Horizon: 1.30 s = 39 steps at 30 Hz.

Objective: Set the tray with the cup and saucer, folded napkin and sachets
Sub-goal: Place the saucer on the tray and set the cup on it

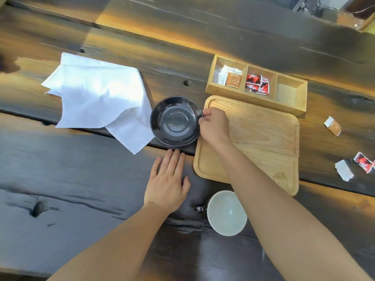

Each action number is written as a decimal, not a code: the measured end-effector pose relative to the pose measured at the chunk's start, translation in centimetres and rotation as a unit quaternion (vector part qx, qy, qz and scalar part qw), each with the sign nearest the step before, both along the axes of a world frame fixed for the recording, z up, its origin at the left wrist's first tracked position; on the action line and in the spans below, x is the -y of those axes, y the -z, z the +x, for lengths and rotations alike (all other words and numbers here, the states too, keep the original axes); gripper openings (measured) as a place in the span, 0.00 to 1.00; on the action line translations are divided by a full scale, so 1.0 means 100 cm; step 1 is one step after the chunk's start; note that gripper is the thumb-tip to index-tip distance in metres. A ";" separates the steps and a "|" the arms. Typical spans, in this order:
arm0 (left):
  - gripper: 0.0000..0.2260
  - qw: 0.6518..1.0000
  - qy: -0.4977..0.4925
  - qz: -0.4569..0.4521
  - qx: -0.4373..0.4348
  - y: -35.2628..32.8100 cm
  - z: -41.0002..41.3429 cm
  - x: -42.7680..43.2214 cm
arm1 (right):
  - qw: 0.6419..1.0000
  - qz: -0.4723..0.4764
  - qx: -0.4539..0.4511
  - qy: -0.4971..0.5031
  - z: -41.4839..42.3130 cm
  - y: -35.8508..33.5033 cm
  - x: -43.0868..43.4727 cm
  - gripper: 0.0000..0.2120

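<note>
Beside tray (263,128), right hand (213,124) grip clamped on saucer (175,121) rim; left hand (168,183) flat, fingers apart; sachet print unreadable.

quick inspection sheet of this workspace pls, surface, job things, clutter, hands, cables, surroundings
surface: dark wooden table, knots and cracks, sunlit streaks
job's things: wooden tray bare; black saucer left of it, on the table; cup near edge, off the tray; white napkin loosely spread; sachet box, two compartments stocked, third empty
clutter: loose sachets on the table right of the tray
hands: right hand pinching the saucer rim; left hand flat on the table
cables: possibly some at top right, too blurred to tell
surroundings: nothing seen clearly
</note>
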<state>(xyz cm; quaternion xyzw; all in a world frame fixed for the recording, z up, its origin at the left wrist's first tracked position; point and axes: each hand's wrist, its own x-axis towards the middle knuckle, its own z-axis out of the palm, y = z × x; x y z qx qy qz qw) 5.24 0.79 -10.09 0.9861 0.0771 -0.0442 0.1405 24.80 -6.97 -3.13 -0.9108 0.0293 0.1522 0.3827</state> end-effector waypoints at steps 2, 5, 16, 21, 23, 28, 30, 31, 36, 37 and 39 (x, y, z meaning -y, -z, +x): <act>0.30 1.000 -0.001 0.001 -0.002 0.000 0.000 0.000 | 0.997 0.044 0.008 0.062 0.001 0.000 0.025 0.14; 0.30 1.000 -0.001 0.004 -0.003 0.001 -0.001 0.001 | 0.987 0.087 0.015 0.137 0.005 0.000 0.064 0.16; 0.29 1.000 0.001 0.018 0.000 0.003 0.000 0.000 | 0.968 0.092 -0.006 0.235 0.018 0.016 0.103 0.13; 0.29 1.000 0.000 0.022 0.005 0.003 -0.001 0.001 | 0.965 0.080 -0.008 0.248 0.019 0.026 0.104 0.10; 0.29 1.000 0.000 0.022 0.004 0.003 -0.001 0.001 | 0.964 0.080 -0.001 0.252 0.020 0.029 0.104 0.08; 0.29 1.000 0.000 0.026 0.003 0.005 -0.001 0.000 | 0.968 0.083 -0.012 0.235 0.012 0.020 0.109 0.15; 0.29 1.000 0.001 0.027 0.004 0.006 -0.001 0.000 | 0.979 0.047 0.003 0.199 -0.002 0.008 0.118 0.17; 0.29 1.000 0.001 0.027 0.005 0.006 -0.001 0.000 | 0.984 0.030 0.007 0.173 -0.013 0.002 0.126 0.15; 0.29 1.000 -0.002 0.025 0.011 0.009 0.000 0.000 | 0.991 0.011 -0.127 0.024 -0.096 -0.016 0.172 0.09; 0.29 1.000 -0.001 0.025 0.012 0.009 0.000 0.000 | 0.987 0.013 -0.157 0.013 -0.112 -0.016 0.179 0.09; 0.29 1.000 -0.001 0.024 0.013 0.010 0.000 -0.002 | 0.979 0.026 -0.202 0.012 -0.138 -0.015 0.187 0.10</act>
